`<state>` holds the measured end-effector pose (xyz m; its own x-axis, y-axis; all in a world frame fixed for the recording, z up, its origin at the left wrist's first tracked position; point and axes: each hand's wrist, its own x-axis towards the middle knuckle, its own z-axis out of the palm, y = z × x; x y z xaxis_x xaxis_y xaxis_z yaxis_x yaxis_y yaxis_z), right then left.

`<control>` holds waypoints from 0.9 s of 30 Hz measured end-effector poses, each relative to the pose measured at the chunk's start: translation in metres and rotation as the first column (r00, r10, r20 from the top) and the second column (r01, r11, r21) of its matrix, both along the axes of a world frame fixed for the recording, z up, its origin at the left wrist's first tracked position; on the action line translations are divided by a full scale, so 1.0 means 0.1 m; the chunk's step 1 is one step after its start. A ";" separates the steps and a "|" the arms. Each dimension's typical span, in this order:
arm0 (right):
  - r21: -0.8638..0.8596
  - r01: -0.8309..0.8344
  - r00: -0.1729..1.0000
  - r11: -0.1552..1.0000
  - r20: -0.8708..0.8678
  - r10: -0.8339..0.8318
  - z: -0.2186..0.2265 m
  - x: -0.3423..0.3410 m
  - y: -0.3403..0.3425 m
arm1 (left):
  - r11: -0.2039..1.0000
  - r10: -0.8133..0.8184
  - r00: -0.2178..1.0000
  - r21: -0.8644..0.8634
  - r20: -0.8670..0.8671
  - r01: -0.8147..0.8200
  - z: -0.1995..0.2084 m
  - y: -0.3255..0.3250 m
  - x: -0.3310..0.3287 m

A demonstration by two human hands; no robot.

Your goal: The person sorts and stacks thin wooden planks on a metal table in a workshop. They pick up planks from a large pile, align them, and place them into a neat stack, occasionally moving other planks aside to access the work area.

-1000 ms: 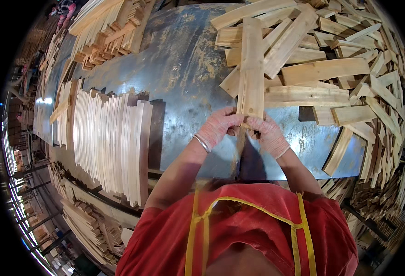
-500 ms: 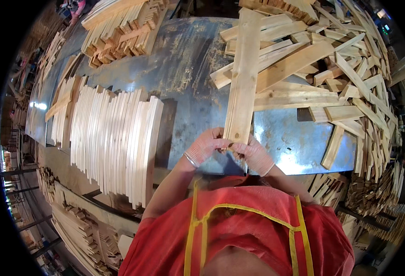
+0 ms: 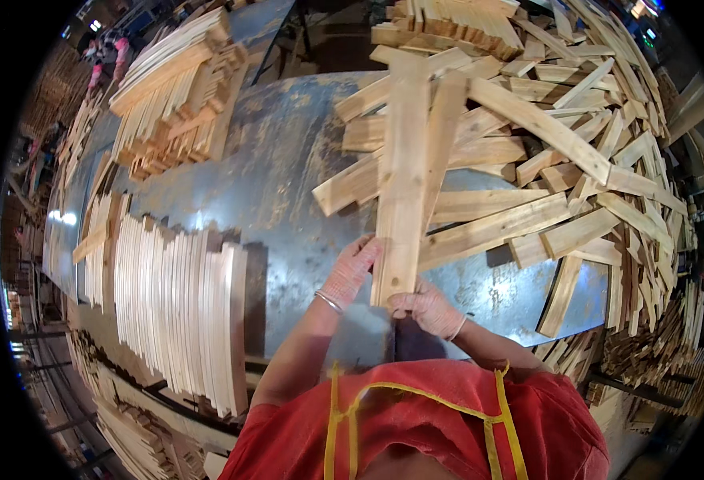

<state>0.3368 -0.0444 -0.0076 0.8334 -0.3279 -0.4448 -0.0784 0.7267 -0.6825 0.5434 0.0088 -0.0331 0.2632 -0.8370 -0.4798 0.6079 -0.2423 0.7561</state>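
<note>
A long pale wooden board (image 3: 400, 176) points away from me, its near end in front of my chest. My left hand (image 3: 353, 274) grips the board's left edge a little above that end. The near right corner is pinched in my right hand (image 3: 429, 307), thumb on top. Both hands wear thin, whitish-pink gloves. Under the board's right side slants another wooden board (image 3: 446, 120). The fingers beneath the held board are hidden.
A metal-topped table (image 3: 288, 160) spans the front. Loose boards (image 3: 552, 132) lie in a jumbled heap at right. Upright strips (image 3: 172, 304) stand in a row at left. Stacked boards (image 3: 180, 96) sit at the far left, and another stack (image 3: 456, 28) at the far edge.
My left hand has slid up along the board's left edge, away from its near end. My right hand stays at the near end. Boards beside the held one have shifted, and the view has moved.
</note>
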 end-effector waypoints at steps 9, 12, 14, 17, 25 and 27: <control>-0.986 0.160 0.767 -0.040 0.150 -0.624 1.20 -1.02 -4.76 | 0.948 -0.313 0.128 0.317 0.941 -0.014 0.15 -1.50 -0.03; -0.670 -0.741 0.501 -0.032 -0.521 -0.692 0.54 -1.05 -4.81 | 0.972 -0.192 0.538 0.236 0.821 -0.014 -0.23 -1.85 -0.46; -0.582 -0.790 0.526 -0.194 -0.480 -0.702 0.03 -1.15 -4.49 | 0.971 -0.101 0.850 0.237 0.517 -0.029 -0.45 -1.99 -0.70; -0.543 -0.837 0.408 0.071 -0.704 -0.581 0.25 -0.65 -3.90 | 0.986 -0.026 0.976 0.164 0.217 -0.010 -0.50 -2.00 -0.79; -0.175 0.223 0.963 0.959 -0.114 -0.245 -0.48 -0.14 -1.84 | 0.990 0.125 0.991 0.054 0.055 -0.128 -0.18 -1.11 -0.58; -0.100 0.217 0.974 0.971 -0.037 -0.222 -0.41 -0.07 -1.36 | 0.984 0.065 0.905 0.123 0.420 -0.127 -0.07 -0.47 -0.52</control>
